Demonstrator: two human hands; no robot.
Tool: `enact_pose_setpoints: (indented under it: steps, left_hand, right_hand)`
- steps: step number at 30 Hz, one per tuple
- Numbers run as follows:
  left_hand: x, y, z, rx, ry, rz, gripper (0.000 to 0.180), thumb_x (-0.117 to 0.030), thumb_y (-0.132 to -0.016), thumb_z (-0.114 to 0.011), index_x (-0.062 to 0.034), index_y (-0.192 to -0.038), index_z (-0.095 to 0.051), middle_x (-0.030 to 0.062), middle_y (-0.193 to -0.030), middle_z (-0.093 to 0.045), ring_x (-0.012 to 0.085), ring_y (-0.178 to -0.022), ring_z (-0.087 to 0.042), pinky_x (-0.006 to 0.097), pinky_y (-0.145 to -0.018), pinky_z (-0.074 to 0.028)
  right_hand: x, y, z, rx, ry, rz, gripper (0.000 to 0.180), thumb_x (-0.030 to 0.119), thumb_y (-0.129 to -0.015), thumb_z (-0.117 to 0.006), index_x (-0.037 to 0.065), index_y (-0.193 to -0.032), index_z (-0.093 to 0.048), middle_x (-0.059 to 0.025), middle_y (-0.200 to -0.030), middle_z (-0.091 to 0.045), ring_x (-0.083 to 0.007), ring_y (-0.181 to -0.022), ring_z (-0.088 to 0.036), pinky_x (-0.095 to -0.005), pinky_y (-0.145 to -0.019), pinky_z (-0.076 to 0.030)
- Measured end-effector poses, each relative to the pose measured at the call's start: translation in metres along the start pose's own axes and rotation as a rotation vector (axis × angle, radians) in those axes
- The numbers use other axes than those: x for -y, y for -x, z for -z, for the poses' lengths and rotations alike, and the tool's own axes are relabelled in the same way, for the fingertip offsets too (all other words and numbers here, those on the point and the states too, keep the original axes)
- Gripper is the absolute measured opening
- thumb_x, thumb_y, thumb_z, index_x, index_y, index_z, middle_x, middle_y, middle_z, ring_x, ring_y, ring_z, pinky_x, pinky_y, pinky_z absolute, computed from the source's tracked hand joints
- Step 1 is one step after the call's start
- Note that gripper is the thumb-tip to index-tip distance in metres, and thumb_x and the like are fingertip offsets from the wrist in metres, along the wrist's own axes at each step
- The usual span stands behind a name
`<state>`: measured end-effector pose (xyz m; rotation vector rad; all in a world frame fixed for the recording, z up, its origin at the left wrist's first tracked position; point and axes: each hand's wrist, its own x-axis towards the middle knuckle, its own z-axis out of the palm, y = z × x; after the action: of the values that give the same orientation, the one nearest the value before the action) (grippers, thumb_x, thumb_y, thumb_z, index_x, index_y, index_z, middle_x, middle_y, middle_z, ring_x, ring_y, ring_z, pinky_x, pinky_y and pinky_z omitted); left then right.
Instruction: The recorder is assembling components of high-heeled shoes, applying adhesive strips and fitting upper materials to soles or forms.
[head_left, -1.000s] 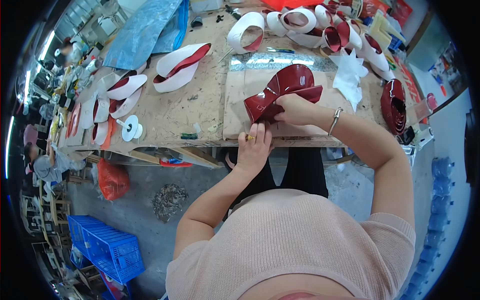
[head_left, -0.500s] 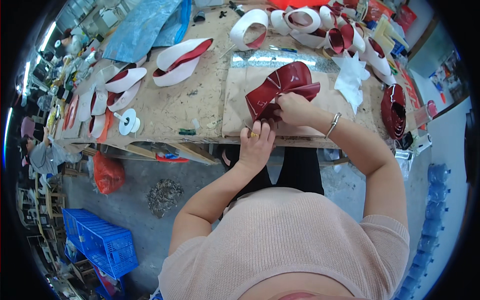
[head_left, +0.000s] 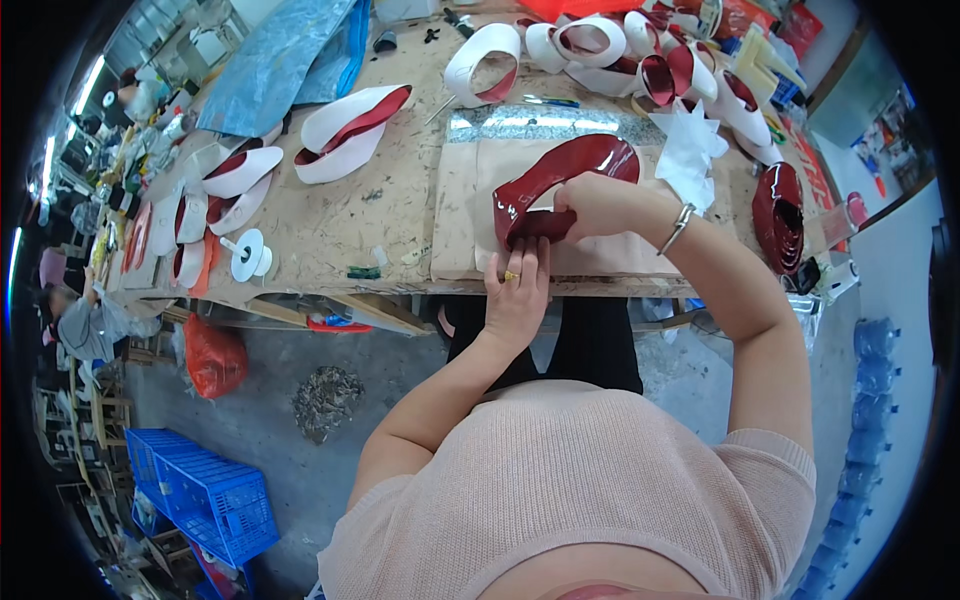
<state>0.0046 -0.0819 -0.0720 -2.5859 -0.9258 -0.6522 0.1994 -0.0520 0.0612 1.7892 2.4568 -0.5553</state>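
Observation:
A glossy dark red shoe upper (head_left: 585, 155), bent into a loop, stands on a light brown board (head_left: 465, 215) at the table's near edge. My right hand (head_left: 605, 208) is closed in a pinch on the loop's near side, its fingertips partly hidden. Close by on the left, my left hand (head_left: 517, 285) presses its fingers together against the lower near edge of the same upper; its thumb is mostly out of sight. The far curve of the loop stands free of both hands.
White-and-red uppers (head_left: 350, 130) lie left, and several more (head_left: 592, 42) are heaped at the back right. Nested dark red uppers (head_left: 779, 218) sit at the right edge. A white spool (head_left: 251, 256), crumpled white paper (head_left: 689, 155) and blue plastic sheeting (head_left: 285, 70) are also on the table (head_left: 400, 215).
The upper has gone from folded and crumpled to an opened loop. My right hand has shifted slightly right, still pinching it; my left hand's fingers lie straighter against its edge.

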Motion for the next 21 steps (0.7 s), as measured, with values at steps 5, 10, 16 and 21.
enact_pose_setpoints:
  steps: [5, 10, 16, 21]
  left_hand:
    - [-0.003, 0.000, 0.003, -0.005, 0.090, 0.029, 0.096, -0.036, -0.059, -0.079, -0.0009, -0.137, -0.036, 0.0115, -0.134, -0.040, 0.0228, -0.126, -0.036, 0.048, -0.104, -0.019]
    - [-0.001, 0.001, 0.004, 0.005, 0.142, 0.030, 0.094, -0.036, -0.059, -0.079, -0.0018, -0.136, -0.038, 0.0111, -0.133, -0.040, 0.0224, -0.125, -0.037, 0.046, -0.102, -0.020]
    - [0.004, -0.009, 0.012, 0.044, 0.169, 0.033, 0.083, -0.034, -0.062, -0.077, -0.0100, -0.134, -0.043, 0.0074, -0.130, -0.042, 0.0195, -0.119, -0.039, 0.045, -0.094, -0.026]
    - [0.008, -0.012, 0.014, 0.071, 0.201, 0.023, 0.081, -0.035, -0.063, -0.077, -0.0123, -0.133, -0.043, 0.0050, -0.130, -0.040, 0.0194, -0.119, -0.037, 0.045, -0.091, -0.027]
  right_hand:
    - [-0.005, -0.008, -0.010, -0.011, -0.174, -0.143, 0.025, 0.017, -0.076, -0.067, -0.004, -0.090, -0.064, -0.0212, -0.086, -0.065, -0.0344, -0.081, -0.064, -0.0408, -0.072, -0.050]
    - [-0.002, -0.006, -0.023, -0.071, -0.105, -0.100, 0.024, 0.017, -0.083, -0.060, -0.007, -0.087, -0.062, -0.0243, -0.084, -0.063, -0.0377, -0.078, -0.063, -0.0445, -0.071, -0.049]
    - [0.000, -0.009, -0.026, -0.121, 0.014, -0.079, 0.025, 0.017, -0.083, -0.061, -0.008, -0.082, -0.059, -0.0229, -0.076, -0.064, -0.0375, -0.076, -0.065, -0.0427, -0.067, -0.051]
    - [-0.002, -0.011, -0.029, -0.153, 0.017, -0.076, 0.021, 0.014, -0.082, -0.061, -0.006, -0.082, -0.060, -0.0225, -0.074, -0.064, -0.0369, -0.075, -0.065, -0.0433, -0.066, -0.050]
